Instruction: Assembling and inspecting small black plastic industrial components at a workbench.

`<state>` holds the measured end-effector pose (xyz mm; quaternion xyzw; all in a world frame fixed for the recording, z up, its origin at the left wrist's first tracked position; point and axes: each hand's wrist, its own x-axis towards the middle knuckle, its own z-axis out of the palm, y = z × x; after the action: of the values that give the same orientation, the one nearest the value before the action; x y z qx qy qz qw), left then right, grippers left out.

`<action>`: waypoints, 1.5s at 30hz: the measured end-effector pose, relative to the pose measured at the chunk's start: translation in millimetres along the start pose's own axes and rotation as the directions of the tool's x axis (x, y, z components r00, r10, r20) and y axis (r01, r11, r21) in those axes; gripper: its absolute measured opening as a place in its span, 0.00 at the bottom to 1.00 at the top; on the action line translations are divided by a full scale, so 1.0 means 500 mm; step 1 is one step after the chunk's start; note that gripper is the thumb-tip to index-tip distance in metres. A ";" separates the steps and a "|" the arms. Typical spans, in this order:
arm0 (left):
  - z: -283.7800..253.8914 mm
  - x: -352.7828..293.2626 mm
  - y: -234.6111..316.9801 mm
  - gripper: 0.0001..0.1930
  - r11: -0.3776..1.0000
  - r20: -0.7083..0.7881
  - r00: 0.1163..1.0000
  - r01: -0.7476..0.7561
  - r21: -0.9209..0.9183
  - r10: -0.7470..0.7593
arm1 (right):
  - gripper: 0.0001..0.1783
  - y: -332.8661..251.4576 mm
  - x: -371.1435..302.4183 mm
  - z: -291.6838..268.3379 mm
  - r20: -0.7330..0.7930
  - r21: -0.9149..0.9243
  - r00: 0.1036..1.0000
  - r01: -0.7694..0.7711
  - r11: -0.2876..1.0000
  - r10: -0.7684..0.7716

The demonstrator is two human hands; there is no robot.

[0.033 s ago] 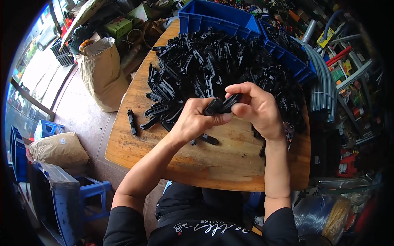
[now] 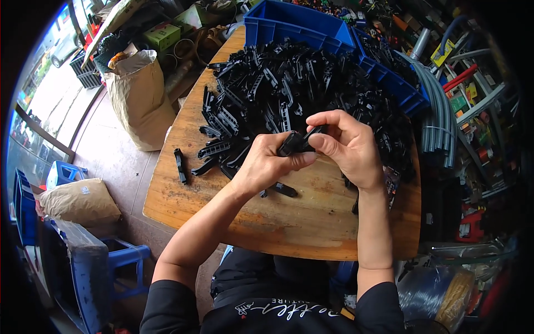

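A black plastic part [image 2: 292, 145] is held above the table between my two hands. My left hand [image 2: 268, 161] wraps round its left end, with the thumb lying along the near side. My right hand [image 2: 347, 146] pinches its right end between thumb and bent fingers; the thumb covers much of that end. Just beyond the hands spreads a big pile of similar black plastic parts [image 2: 250, 89], long and narrow, some with ladder-like ribs. One loose black part [image 2: 286, 190] lies on the wood below my left hand, and another loose piece [image 2: 180, 166] lies further left.
The wooden table [image 2: 267, 228] has rounded corners. At its far side stand a blue crate [image 2: 300, 28] and a second blue crate [image 2: 397, 83] holding black parts. Grey tubing [image 2: 436, 133] hangs at the right. A paper sack [image 2: 136, 106] and a blue stool [image 2: 125, 259] are on the left.
My right thumb has pressed inward over the part's right end, so less of that end shows. My left hand keeps its grip almost unmoved.
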<state>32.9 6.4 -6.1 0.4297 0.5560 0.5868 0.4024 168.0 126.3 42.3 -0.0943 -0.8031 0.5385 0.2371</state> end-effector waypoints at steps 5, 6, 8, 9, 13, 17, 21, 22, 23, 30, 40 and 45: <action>-0.010 -0.013 0.013 0.14 0.985 -0.095 0.982 -0.165 -0.040 0.161 | 0.18 -0.021 0.006 0.047 -0.103 -0.273 0.953 0.247 0.930 -0.283; -0.018 -0.018 0.033 0.10 0.994 -0.083 0.991 -0.103 0.046 0.107 | 0.18 -0.017 0.007 0.045 -0.108 -0.278 0.953 0.244 0.929 -0.282; -0.014 -0.012 0.036 0.12 0.979 -0.192 0.979 -0.102 -0.176 0.068 | 0.23 0.002 0.016 0.039 -0.167 0.127 0.966 0.220 0.967 -0.198; -0.030 -0.007 0.023 0.13 0.959 -0.281 0.954 -0.171 -0.226 0.104 | 0.27 0.027 0.019 0.039 -0.095 0.010 0.988 0.125 0.992 -0.124; -0.037 0.017 0.013 0.14 0.935 -0.300 0.941 -0.237 -0.264 0.154 | 0.24 0.118 -0.013 0.115 -0.082 -0.682 0.988 -0.151 0.716 0.130; -0.035 0.021 -0.007 0.20 0.932 -0.098 0.977 -0.211 -0.294 0.191 | 0.16 0.127 -0.031 0.110 -0.026 -0.801 0.999 0.000 0.599 -0.034; -0.024 0.018 -0.006 0.19 0.987 0.053 0.989 -0.129 -0.101 0.135 | 0.12 0.063 -0.070 0.049 0.086 -0.804 0.981 0.170 0.570 -0.172; -0.021 0.012 -0.011 0.15 0.973 0.090 0.988 -0.143 0.179 0.128 | 0.11 0.042 -0.077 0.040 0.102 -0.814 0.962 0.227 0.535 -0.254; -0.012 0.009 -0.014 0.14 0.920 0.102 0.976 -0.213 0.329 0.190 | 0.10 0.028 -0.078 0.030 0.101 -0.807 0.951 0.249 0.536 -0.291; 0.016 0.019 -0.030 0.09 0.980 0.222 0.959 0.191 -0.058 -0.173 | 0.11 0.053 -0.100 -0.050 -0.289 -0.710 0.930 -0.049 0.702 -0.227; 0.013 0.025 -0.052 0.13 0.781 0.168 0.961 0.277 -0.560 -0.221 | 0.06 0.133 -0.131 -0.020 -0.167 -0.889 0.978 -0.094 0.448 -0.126; 0.013 0.017 -0.031 0.16 0.767 0.117 0.938 0.336 -0.547 -0.327 | 0.05 0.086 -0.146 -0.004 -0.318 -0.242 0.945 -0.153 0.958 0.071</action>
<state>36.3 17.5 -20.9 0.1923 0.4237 0.6400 0.6115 228.2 115.6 -16.4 -0.2531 -0.8143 0.4185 0.3127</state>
